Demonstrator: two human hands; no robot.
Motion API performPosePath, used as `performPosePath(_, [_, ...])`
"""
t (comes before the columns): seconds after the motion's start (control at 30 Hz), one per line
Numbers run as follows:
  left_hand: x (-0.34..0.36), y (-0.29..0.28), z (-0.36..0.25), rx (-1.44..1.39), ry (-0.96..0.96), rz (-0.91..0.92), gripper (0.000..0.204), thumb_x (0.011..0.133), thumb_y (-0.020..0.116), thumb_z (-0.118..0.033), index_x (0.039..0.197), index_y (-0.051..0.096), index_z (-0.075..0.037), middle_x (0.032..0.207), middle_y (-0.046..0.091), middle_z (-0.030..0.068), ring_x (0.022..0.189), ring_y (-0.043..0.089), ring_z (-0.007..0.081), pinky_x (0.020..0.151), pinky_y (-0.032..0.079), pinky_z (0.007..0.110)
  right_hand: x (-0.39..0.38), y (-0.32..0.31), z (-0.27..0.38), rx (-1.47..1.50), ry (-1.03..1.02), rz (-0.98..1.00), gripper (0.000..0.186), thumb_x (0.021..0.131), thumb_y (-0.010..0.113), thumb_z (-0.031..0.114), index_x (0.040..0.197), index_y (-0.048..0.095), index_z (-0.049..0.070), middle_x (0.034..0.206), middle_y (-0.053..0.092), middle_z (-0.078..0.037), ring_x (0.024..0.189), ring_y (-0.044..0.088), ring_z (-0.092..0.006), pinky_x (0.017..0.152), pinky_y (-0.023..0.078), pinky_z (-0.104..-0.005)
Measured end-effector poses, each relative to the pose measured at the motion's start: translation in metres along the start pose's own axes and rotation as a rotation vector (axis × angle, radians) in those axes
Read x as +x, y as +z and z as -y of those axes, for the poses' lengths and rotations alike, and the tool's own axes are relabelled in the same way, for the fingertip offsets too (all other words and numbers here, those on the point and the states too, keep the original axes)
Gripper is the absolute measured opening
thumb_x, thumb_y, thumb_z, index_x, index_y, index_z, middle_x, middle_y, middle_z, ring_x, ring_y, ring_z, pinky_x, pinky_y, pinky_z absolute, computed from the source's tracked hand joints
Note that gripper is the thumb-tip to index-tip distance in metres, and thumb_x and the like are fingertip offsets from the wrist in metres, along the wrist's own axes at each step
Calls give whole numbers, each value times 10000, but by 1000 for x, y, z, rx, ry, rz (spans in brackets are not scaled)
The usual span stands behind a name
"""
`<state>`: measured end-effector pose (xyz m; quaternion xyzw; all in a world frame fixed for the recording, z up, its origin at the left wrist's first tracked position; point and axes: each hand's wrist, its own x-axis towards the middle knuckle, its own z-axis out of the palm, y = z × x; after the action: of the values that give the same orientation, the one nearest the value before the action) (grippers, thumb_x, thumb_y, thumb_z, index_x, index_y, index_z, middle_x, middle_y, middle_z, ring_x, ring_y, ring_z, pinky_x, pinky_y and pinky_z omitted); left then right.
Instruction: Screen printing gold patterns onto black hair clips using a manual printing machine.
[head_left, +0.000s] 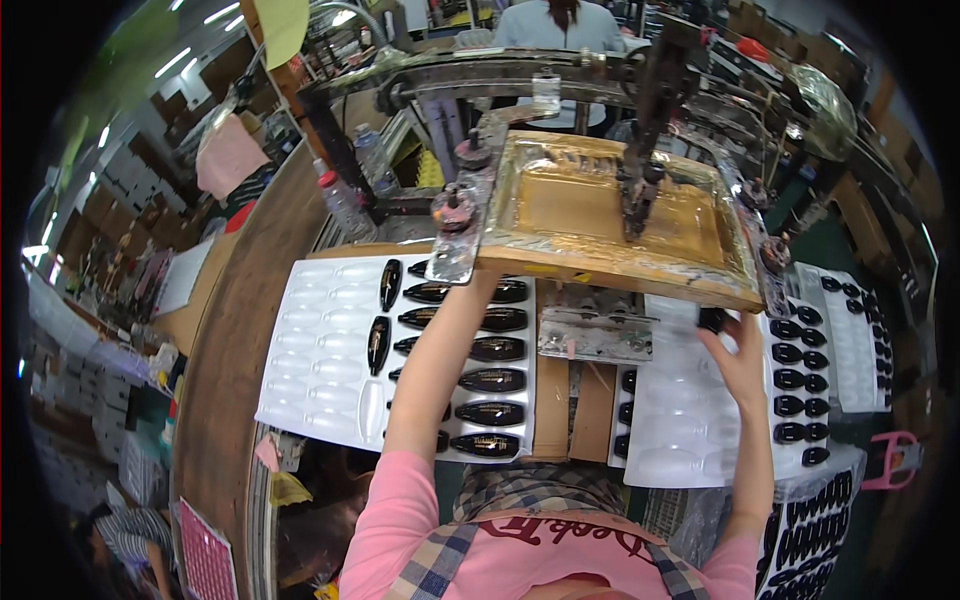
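Observation:
My left forearm reaches up across a white moulded tray (310,350) holding glossy black tapered pieces (490,380) with gold print. The left hand itself is hidden behind the near edge of a wooden-framed printing screen (620,265). My right hand (738,355) is below the screen's right corner, above a second white tray (685,420). Its thumb and fingers are closed round a small dark piece (712,318), partly covered by the screen frame. Between the trays, under the screen, is a paint-stained metal plate (595,335).
A metal arm (655,110) and clamps (455,210) carry the screen. More black pieces (800,380) lie in rows at the right. A red-capped bottle (340,195) stands at the left, beside a long wooden tabletop (225,350). Other people are nearby; a pink stool (893,460) is at far right.

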<state>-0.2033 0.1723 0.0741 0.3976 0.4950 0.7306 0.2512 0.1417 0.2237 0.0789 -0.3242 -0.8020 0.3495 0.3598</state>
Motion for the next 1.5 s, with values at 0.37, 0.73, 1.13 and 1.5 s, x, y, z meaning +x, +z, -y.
performPosePath(0.37, [-134, -132, -30, 105, -41, -481, 177, 813, 587, -107, 922, 605, 31, 835, 599, 57, 732, 543, 88, 664, 444, 197, 43, 87, 35, -274, -94, 306, 560, 736, 623, 426, 1080, 510, -2, 1048, 539, -204, 983, 497, -336, 839, 381, -351])
performPosePath(0.73, [-279, -199, -31, 706, 17, -935, 128, 834, 550, -106, 821, 565, 20, 734, 554, 32, 678, 503, 88, 628, 408, 217, -3, 38, 2, -206, -65, 34, 499, 774, 601, 169, 1187, 400, -27, 1203, 450, -170, 1012, 511, -266, 843, 385, -323])
performPosePath(1.13, [-333, -179, 19, 1146, 158, -973, 80, 787, 554, 3, 853, 530, 40, 804, 531, 131, 724, 515, 257, 661, 418, 331, -65, -37, -24, -332, 90, -163, 453, 848, 492, 105, 1269, 336, 40, 1309, 355, -116, 1035, 500, -222, 844, 395, -303])
performPosePath(1.5, [-351, -170, 20, 1347, 116, -801, 230, 776, 553, 1, 992, 480, 32, 985, 470, 155, 930, 446, 280, 818, 359, 359, -144, -135, -100, -1209, 795, 68, 637, 774, 514, 491, 1194, 404, 25, 1242, 397, -202, 1071, 444, -373, 846, 384, -425])
